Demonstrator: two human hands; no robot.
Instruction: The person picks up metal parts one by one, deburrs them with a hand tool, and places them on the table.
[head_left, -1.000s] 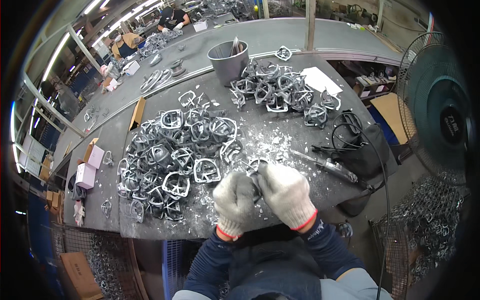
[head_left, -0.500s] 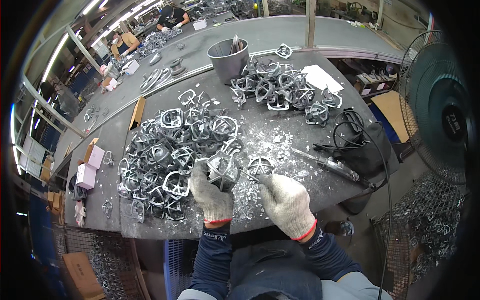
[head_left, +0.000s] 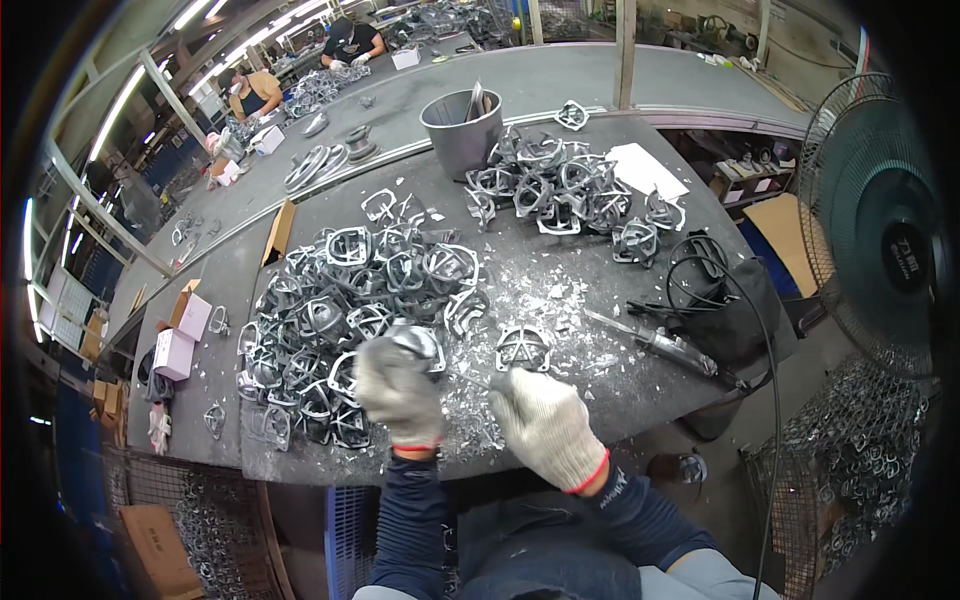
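Note:
My left hand (head_left: 398, 395), in a whitish knit glove with a red cuff, is closed on a grey metal frame casting (head_left: 432, 352). Motion blurs this hand, and its fingers hide much of the part. My right hand (head_left: 545, 425), gloved alike, is closed around a thin rod-like metal tool (head_left: 470, 380) whose tip points left toward the held casting. Just beyond the right knuckles, a single domed, ribbed casting (head_left: 523, 350) rests on the dark worktable (head_left: 600, 400). A large heap of similar castings (head_left: 325, 315) lies left of and beyond my left hand.
Silvery flakes (head_left: 545, 290) litter the table. A second casting pile (head_left: 560, 180) lies by a grey bucket (head_left: 462, 130) and white paper (head_left: 645, 172). On the right are a corded hand tool (head_left: 665, 340), its black cable and a fan (head_left: 885, 220). Two people work far left.
My left hand has shifted left and turned, tilting the casting away from the tool. My right hand has drawn slightly left and nearer to me, uncovering the casting on the table.

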